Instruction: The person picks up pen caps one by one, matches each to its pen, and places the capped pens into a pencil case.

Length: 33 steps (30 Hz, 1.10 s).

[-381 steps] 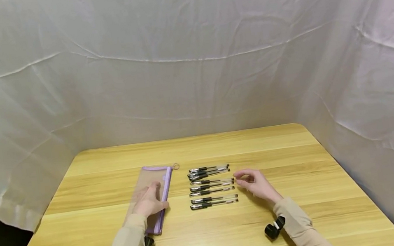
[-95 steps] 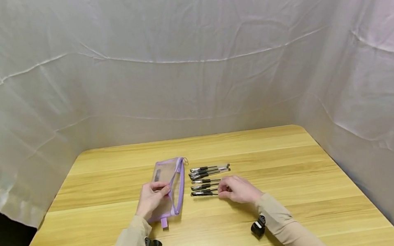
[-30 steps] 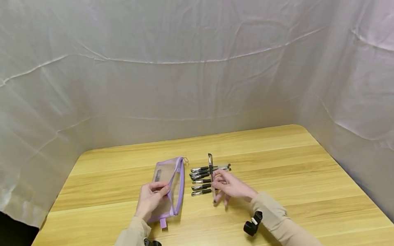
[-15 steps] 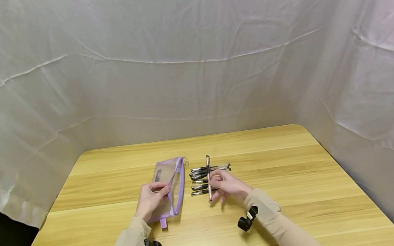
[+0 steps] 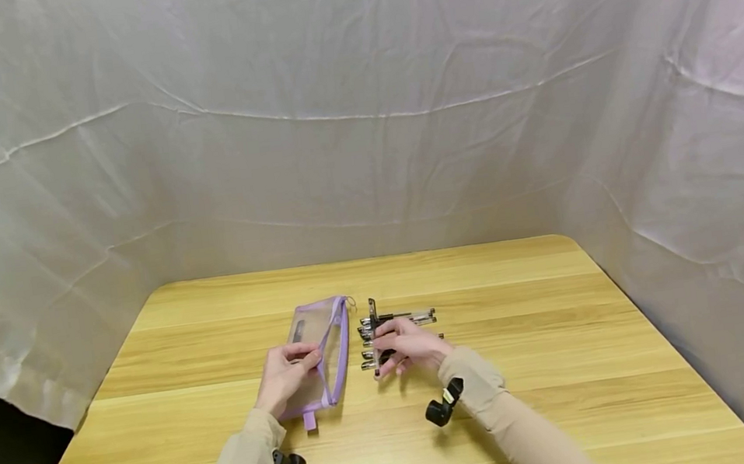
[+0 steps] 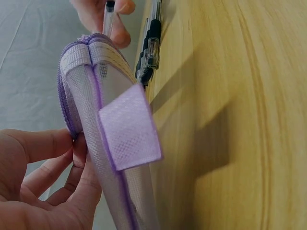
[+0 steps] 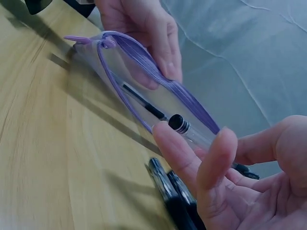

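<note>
Fingers (image 7: 175, 153) of the right hand (image 5: 406, 343) pinch a clear plastic pen with a black cap (image 5: 375, 337), holding it just beside the open mouth of the see-through purple-edged mesh pouch (image 5: 321, 348). Left hand (image 5: 286, 375) fingers pinch one lip of that pouch, lifting it off the wooden worktop (image 5: 573, 362). More black-capped pens (image 5: 400, 317) lie in a row under the right hand.

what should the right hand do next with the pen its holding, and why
Probably carry the pen a little further left and tip its end into the pouch. The right hand pinches it beside the pouch, whose mouth the left hand holds open; the right wrist view shows a pen already inside. More pens lie on the table.
</note>
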Each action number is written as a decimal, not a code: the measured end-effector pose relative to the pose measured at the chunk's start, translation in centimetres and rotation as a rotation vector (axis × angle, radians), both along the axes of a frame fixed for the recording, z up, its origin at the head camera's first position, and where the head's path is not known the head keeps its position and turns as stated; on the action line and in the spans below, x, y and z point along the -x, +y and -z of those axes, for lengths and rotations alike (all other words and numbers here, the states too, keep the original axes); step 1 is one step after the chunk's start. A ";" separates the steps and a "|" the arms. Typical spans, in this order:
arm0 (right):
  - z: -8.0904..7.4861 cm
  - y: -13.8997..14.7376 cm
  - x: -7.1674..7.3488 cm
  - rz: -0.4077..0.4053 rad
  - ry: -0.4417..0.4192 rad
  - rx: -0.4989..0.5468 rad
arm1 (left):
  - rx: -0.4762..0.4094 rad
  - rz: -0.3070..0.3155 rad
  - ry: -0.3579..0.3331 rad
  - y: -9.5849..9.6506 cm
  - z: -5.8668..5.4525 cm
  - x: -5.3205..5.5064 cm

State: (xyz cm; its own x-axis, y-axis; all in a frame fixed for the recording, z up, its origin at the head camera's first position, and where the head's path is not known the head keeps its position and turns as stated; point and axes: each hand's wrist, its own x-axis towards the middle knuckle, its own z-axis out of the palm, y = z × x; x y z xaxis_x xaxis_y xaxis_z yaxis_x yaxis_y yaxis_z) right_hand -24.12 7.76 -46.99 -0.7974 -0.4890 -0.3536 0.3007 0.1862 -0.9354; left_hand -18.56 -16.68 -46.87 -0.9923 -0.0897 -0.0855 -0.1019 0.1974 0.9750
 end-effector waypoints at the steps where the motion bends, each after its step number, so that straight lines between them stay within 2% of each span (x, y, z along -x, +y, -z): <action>1: 0.0 -0.4 0.0 -0.001 -0.006 -0.005 | 0.000 0.002 0.000 0.0 0.0 0.0; 6: 0.2 -2.3 0.1 -0.029 -0.027 -0.019 | -0.001 0.002 0.001 0.1 0.0 0.0; 11: 0.0 -4.1 0.2 -0.086 -0.039 0.015 | 0.013 0.004 0.007 0.2 0.0 -0.1; 16: -0.1 -4.2 0.1 -0.102 -0.004 0.063 | 0.010 0.014 0.015 0.2 -0.1 -0.2; 19: 0.0 -3.0 -0.1 -0.076 0.081 0.053 | 0.000 0.012 0.011 0.2 -0.2 -0.2; 22: 0.1 -1.2 -0.6 -0.043 0.206 -0.001 | 0.005 0.004 0.011 0.1 -0.2 -0.1; 29: 0.9 4.1 -1.1 0.002 0.568 -0.274 | 0.004 0.006 0.017 0.0 -0.1 -0.1; 33: 1.2 6.4 -1.1 -0.010 0.670 -0.431 | -0.003 0.003 0.016 0.1 -0.1 0.0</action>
